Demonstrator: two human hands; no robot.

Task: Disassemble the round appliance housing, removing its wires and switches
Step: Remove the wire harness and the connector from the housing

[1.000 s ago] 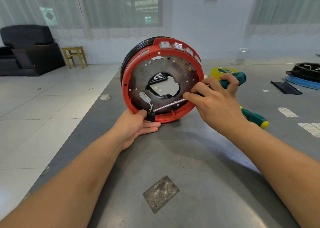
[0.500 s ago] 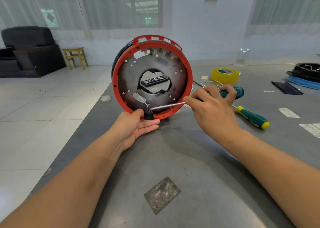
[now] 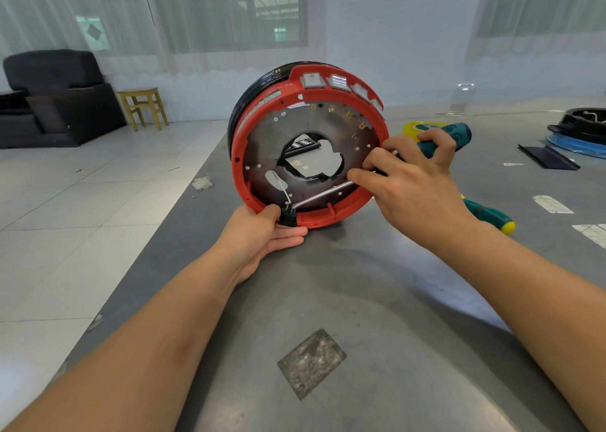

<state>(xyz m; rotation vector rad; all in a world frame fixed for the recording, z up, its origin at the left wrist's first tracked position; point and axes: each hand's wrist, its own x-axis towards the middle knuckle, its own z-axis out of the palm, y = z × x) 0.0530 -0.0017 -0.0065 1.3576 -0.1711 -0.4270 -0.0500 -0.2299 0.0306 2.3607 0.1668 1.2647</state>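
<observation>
So my left hand (image 3: 262, 234) is cupped under the bottom edge of the round red plastic appliance housing (image 3: 308, 149), thumb up against the rim at about 7 o'clock, right next to the small black switch (image 3: 288, 218) sitting there. Fingers are curled under the rim, so that hand is gripping the housing and keeping it stood up on its edge on the grey metal table (image 3: 360, 300).

My right hand (image 3: 416, 182) is wrapped around the teal-handled screwdriver (image 3: 439, 143), handle poking out past my fingers toward 2 o'clock. Its shiny steel shaft runs across the lower part of the housing face and the tip lands at that black switch. A thin white wire (image 3: 283, 188) goes from the switch up into an oval slot in the dark metal plate inside the ring.

Housing faces me, big ragged hole in the middle, a row of grey rectangular buttons (image 3: 331, 82) along the top of the rim around 12 to 1 o'clock.

Further out: a second green screwdriver with a yellow tip (image 3: 492, 216) lies on the table at 3 o'clock, behind my right wrist, and a yellow roll of tape (image 3: 416, 126) peeks out behind my right hand. Far right edge has a black part on a blue disc (image 3: 580, 133). Off to 10 o'clock, on the tiled floor, there's a black armchair (image 3: 55, 97) and a small yellow wooden stool (image 3: 144, 106).
</observation>
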